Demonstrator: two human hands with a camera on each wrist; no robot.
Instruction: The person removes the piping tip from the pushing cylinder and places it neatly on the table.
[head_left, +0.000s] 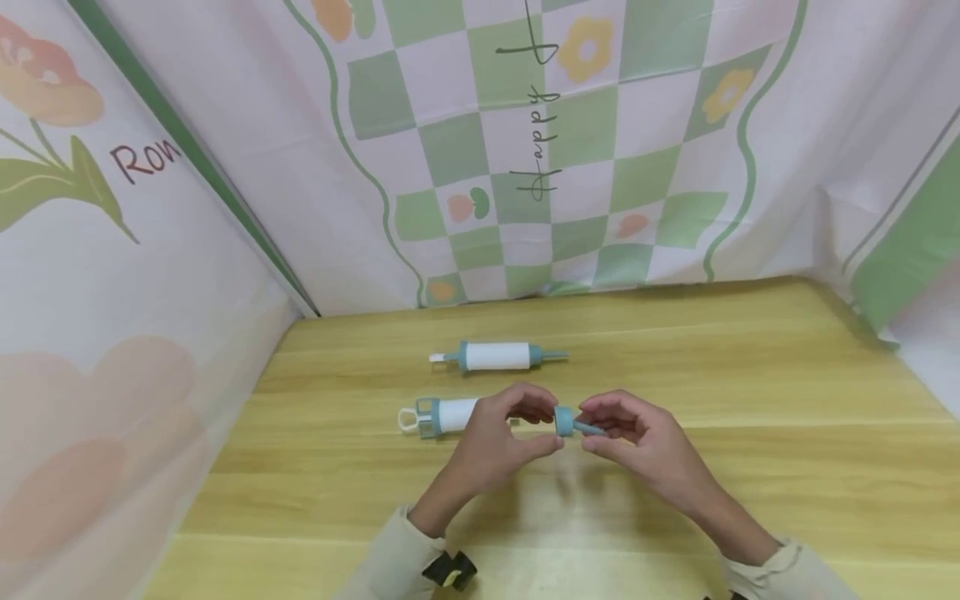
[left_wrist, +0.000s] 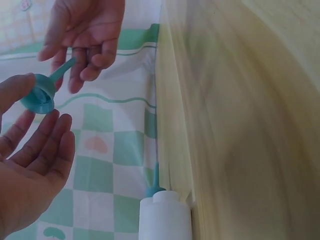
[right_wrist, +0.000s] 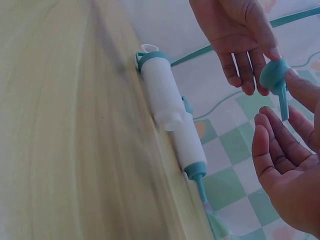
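A blue-green nozzle cap (head_left: 564,422) with a thin spout is held up over the table, its wide hollow end facing left. My left hand (head_left: 498,433) pinches its wide rim between thumb and fingertips. Around the spout (right_wrist: 283,102), my right hand (head_left: 648,437) has its thumb and fingers spread apart, the thumb tip right at the cap. Partly behind my left hand lies a white syringe-like tube (head_left: 456,415) with a blue-green collar and white loop handle. Its bare white neck (right_wrist: 172,122) shows in the right wrist view.
Farther back lies a second white tube (head_left: 498,356), with a blue-green nozzle on its right end and a handle on its left. The wooden table (head_left: 750,358) ends at a hanging checked cloth (head_left: 517,142). Another printed cloth (head_left: 112,292) hangs at left.
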